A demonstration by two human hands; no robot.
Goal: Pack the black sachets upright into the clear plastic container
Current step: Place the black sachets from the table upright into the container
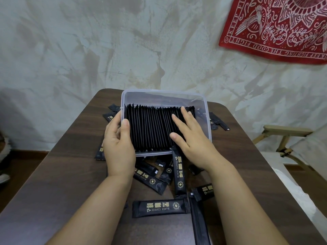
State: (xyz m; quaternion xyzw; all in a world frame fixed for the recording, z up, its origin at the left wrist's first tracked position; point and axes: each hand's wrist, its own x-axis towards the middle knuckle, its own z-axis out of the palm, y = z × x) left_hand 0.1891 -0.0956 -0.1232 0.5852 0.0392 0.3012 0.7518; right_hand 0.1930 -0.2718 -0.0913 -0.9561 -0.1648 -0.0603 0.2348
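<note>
The clear plastic container [164,93] stands on the dark wooden table [58,183], tilted toward me. A tight row of black sachets [150,128] stands on edge inside it, filling it from the left wall almost to the right. My left hand [118,144] grips the container's left wall, thumb inside against the first sachet. My right hand [189,138] lies flat with straight fingers on the right end of the row. Several loose black sachets [160,207] marked BLACK COFFEE lie on the table in front of the container.
More loose sachets lie left of the container [110,116] and behind its right side [218,122]. A plastered wall stands close behind the table. A red patterned cloth [276,29] hangs top right. A folding wooden chair [286,137] stands to the right.
</note>
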